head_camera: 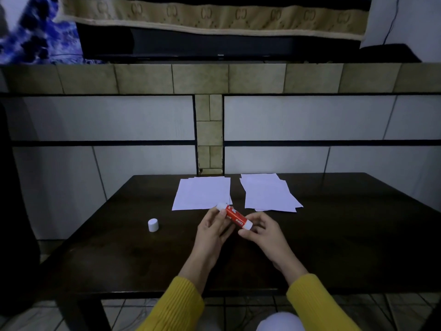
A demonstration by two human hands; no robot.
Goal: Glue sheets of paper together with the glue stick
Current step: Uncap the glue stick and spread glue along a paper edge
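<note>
Over a dark wood table [119, 247], seen from a head cam looking down, two hands hold a red glue stick [235, 217] between them, above the tabletop & just in front of the paper. Left hand [213, 229] has fingers curled round the upper-left end, thumb along the tube near its white tip. Right hand [261, 231] pinches the white base at the lower-right end w/ fingertips curled in. Stick lies tilted, tip pointing up-left, base down-right. Tip end is uncapped; can't tell if any glue is showing.

White cap [153, 225] stands upright on the table, well left of the hands, apart from everything else.

Further back, 2 loose stacks of white paper lie flat side by side, w/ a gap between them: left stack [201, 193] fairly squared, its near edge just behind the stick's tip; right stack [268, 193] fanned, sheets skewed over each other.

Both arms wear yellow knit sleeves [176, 306], coming in from the bottom edge.

Behind the table: a wall of white panels w/ black trim & tan tiles. Lighting is dim.
</note>
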